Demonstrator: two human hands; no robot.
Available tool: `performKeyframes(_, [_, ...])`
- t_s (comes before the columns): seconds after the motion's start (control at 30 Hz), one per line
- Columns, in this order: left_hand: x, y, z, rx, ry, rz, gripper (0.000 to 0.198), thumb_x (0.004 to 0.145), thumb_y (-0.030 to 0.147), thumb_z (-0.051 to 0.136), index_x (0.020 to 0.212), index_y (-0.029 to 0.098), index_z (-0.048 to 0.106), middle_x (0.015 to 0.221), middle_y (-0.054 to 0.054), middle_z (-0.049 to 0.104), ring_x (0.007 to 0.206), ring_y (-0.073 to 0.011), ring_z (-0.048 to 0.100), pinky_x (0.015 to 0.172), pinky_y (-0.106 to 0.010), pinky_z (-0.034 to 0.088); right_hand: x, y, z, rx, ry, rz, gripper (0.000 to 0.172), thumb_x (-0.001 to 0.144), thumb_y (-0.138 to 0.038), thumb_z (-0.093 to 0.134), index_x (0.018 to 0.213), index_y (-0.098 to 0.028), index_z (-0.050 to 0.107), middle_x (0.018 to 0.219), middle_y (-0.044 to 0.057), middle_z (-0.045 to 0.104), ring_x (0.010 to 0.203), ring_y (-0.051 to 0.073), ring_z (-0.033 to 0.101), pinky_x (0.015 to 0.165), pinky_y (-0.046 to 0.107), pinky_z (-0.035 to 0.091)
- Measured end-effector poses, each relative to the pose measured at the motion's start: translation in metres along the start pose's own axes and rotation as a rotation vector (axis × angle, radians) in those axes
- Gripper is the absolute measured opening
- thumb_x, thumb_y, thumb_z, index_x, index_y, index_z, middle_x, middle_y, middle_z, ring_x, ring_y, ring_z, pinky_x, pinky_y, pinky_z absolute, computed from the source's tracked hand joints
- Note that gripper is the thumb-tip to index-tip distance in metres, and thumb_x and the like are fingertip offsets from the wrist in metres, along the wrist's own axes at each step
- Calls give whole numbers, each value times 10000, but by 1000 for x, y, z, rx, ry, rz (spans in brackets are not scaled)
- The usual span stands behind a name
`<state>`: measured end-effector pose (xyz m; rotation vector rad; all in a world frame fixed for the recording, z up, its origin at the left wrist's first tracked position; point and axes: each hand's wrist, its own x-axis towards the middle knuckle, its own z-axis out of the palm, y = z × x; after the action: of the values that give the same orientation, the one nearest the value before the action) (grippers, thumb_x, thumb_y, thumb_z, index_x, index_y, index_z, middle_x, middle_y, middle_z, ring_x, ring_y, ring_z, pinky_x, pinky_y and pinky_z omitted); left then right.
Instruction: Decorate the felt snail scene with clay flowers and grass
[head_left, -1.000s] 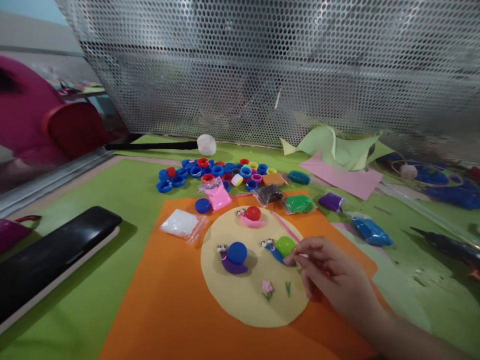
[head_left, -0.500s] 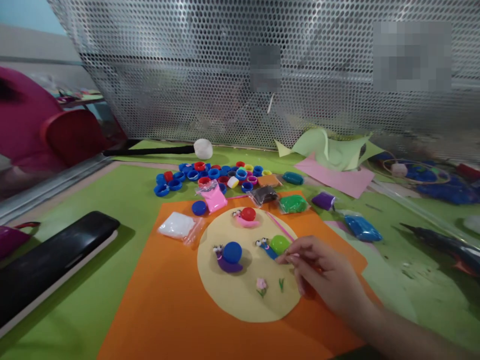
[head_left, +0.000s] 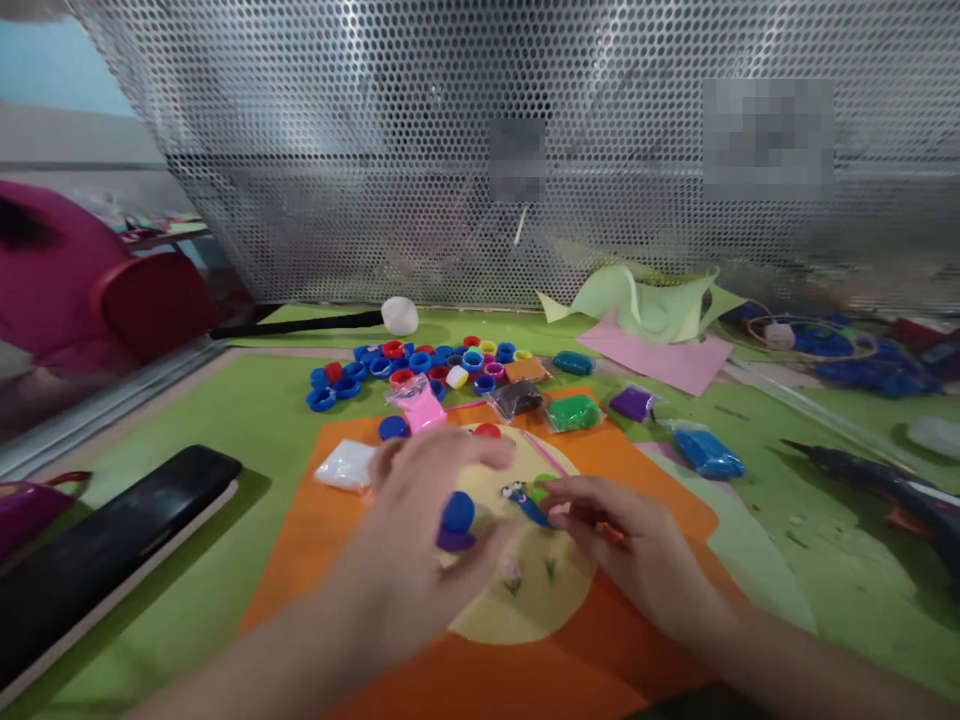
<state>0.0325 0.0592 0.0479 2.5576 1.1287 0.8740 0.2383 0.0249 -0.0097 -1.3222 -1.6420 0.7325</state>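
A pale yellow paper circle (head_left: 525, 600) lies on an orange sheet (head_left: 577, 660). On it sit three bottle-cap snails: blue cap on a purple body (head_left: 457, 515), green cap on a blue body (head_left: 529, 497), and red cap on a pink body (head_left: 487, 431). My left hand (head_left: 420, 530) is blurred over the circle's left half, thumb and fingers apart either side of the blue-cap snail. My right hand (head_left: 637, 560) rests on the circle's right edge, fingertips pinched beside the green-cap snail. A tiny clay flower (head_left: 512, 572) lies between my hands.
Several loose caps (head_left: 420, 360) lie behind the sheet, with bagged clay: white (head_left: 345, 465), pink (head_left: 424, 408), brown (head_left: 516, 398), green (head_left: 574, 412), purple (head_left: 632, 403), blue (head_left: 705, 452). A black case (head_left: 112, 540) lies left, a glue gun (head_left: 885, 480) right. A mesh wall (head_left: 525, 150) stands behind.
My left hand has come into view and swept in over the blue-cap snail. My right hand stays pinched beside the green-cap snail. The camera has tilted slightly.
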Motion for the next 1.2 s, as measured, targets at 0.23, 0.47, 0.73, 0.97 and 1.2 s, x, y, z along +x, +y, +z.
performKeyframes(0.23, [-12, -12, 34, 137, 24, 314, 472, 784, 268, 622, 1194, 239, 392, 999, -14, 671, 986, -209, 562, 968, -423, 282, 4, -10, 2, 39, -111, 0, 316, 823, -207, 500, 1129, -286, 497, 799, -17, 699, 658, 147, 614, 553, 264, 466])
performKeyframes(0.47, [-15, -14, 40, 39, 14, 235, 320, 829, 264, 551, 1132, 265, 448, 977, 7, 670, 946, -209, 596, 917, -394, 373, 11, -17, 3, -38, -192, -74, 421, 815, -131, 480, 1190, -309, 410, 810, -46, 694, 561, 106, 525, 527, 227, 419])
performKeyframes(0.73, [-12, -14, 44, -24, 39, 176, 418, 837, 284, 537, 1227, 257, 387, 984, -7, 680, 958, -231, 588, 842, -413, 407, 21, -22, -2, 122, -242, 40, 409, 797, -163, 524, 1172, -279, 408, 775, -23, 688, 705, 140, 621, 620, 258, 461])
performKeyframes(0.97, [-5, -30, 26, -7, 147, 80, 188, 850, 352, 503, 1023, 299, 551, 956, -11, 690, 879, -230, 606, 738, -412, 422, 43, -35, 13, 333, -376, 183, 479, 766, -187, 565, 1201, -282, 389, 724, -24, 653, 514, 102, 541, 414, 186, 420])
performKeyframes(1.2, [-6, -32, 14, -123, 87, -93, 415, 787, 349, 611, 1168, 307, 452, 800, 42, 718, 815, -218, 613, 802, -430, 345, 46, -36, 10, 333, -280, 121, 300, 866, -267, 447, 1163, -239, 412, 802, 14, 646, 514, 84, 500, 510, 233, 448])
